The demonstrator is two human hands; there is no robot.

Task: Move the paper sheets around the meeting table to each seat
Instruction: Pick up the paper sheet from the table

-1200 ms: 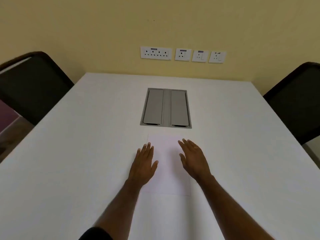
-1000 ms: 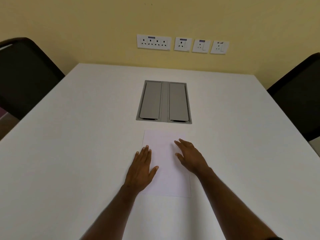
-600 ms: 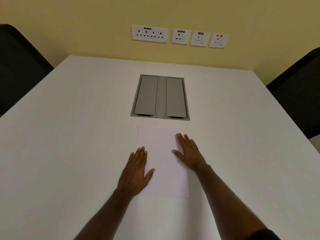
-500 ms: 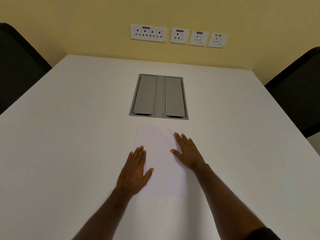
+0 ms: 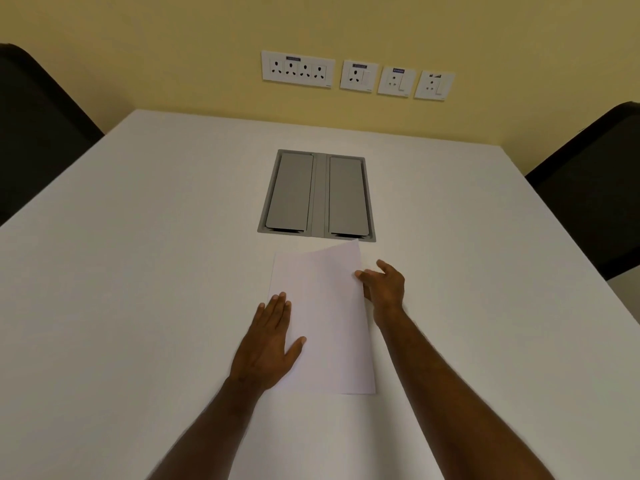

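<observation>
A stack of white paper sheets (image 5: 325, 317) lies in the middle of the white meeting table (image 5: 138, 271), just in front of me. My left hand (image 5: 270, 344) rests flat on the stack's left edge, fingers together and thumb spread. My right hand (image 5: 384, 285) pinches the right edge of the top sheet, whose far right corner is lifted off the stack.
A grey two-lid cable box (image 5: 317, 195) is set into the table just beyond the paper. Black chairs stand at the left (image 5: 38, 133) and right (image 5: 595, 188) sides. Wall sockets (image 5: 356, 76) sit on the yellow wall behind the table.
My right hand slid from lying flat on the paper to its right edge and lifted the top sheet's far right corner. My left hand stayed flat on the left side.
</observation>
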